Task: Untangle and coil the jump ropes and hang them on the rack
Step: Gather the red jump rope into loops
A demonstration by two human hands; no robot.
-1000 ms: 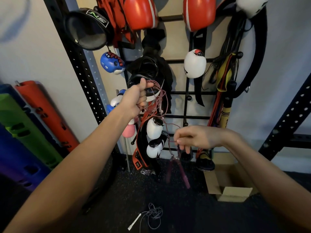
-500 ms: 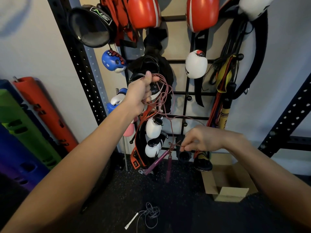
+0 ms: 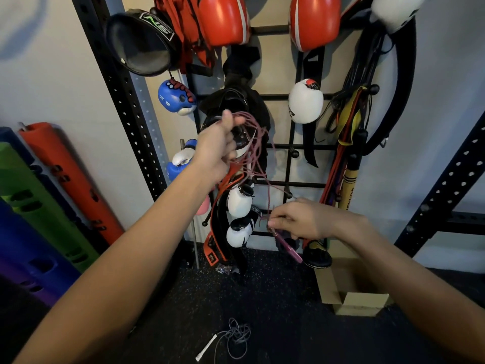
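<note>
Loops of a pink jump rope [image 3: 258, 143] are gripped in the left hand [image 3: 217, 151], fingers curled round them, raised in front of the wall rack [image 3: 309, 184]. Lower down, a strand of the same rope is pinched by the right hand [image 3: 301, 219], and the pink handles [image 3: 288, 245] are hung just beneath it. A grey jump rope [image 3: 236, 337] is heaped loosely on the floor [image 3: 275, 311], near a cardboard box [image 3: 359, 303].

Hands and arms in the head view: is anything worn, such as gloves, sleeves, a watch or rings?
Nothing worn shows. The left hand and right hand have no gloves and no visible rings. The left forearm and right forearm are uncovered to the frame edge, with no sleeve, watch or wristband in view.
</note>
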